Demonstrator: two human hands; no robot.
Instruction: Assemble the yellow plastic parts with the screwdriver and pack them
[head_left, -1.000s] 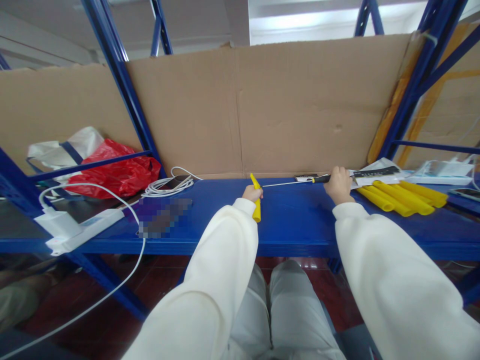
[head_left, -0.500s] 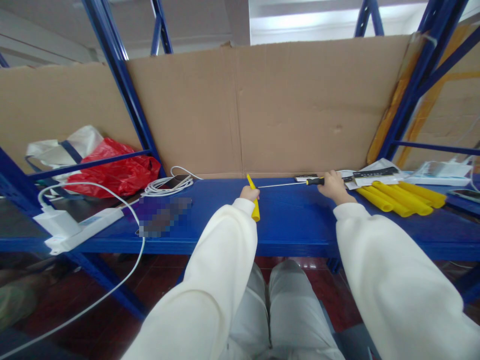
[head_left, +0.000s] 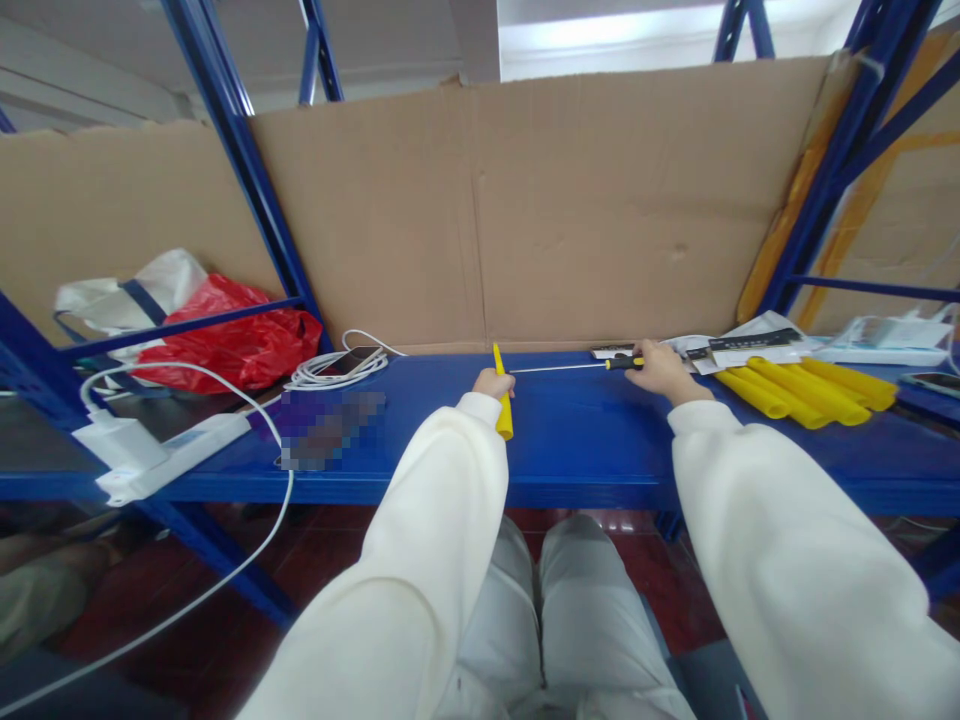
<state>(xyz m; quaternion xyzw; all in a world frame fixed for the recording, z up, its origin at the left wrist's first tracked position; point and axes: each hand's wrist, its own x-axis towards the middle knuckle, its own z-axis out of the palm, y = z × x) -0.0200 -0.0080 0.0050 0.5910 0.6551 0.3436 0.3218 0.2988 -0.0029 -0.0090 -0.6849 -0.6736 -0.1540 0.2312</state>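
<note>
My left hand (head_left: 492, 383) is closed around a yellow tube (head_left: 505, 418), which tilts over the blue shelf with its wider end toward me. In my right hand (head_left: 663, 370) is a screwdriver (head_left: 619, 363) with a black and yellow handle. Its thin metal shaft points left, and the tip reaches the tube beside my left fingers; whether it enters the tube I cannot tell. Several more yellow tubes (head_left: 814, 398) lie together to the right of my right hand. Behind them rest white and black printed packages (head_left: 754, 345).
A cardboard sheet (head_left: 585, 200) stands along the back of the blue shelf (head_left: 585, 440). At left are a red plastic bag (head_left: 232, 335), a coiled white cable (head_left: 337, 372) and a white power strip (head_left: 180, 455). A second power strip (head_left: 885, 352) lies at far right.
The screwdriver and both hands sit slightly further left in the picture. My grip on the tube and on the screwdriver looks the same. The view has shifted a little.
</note>
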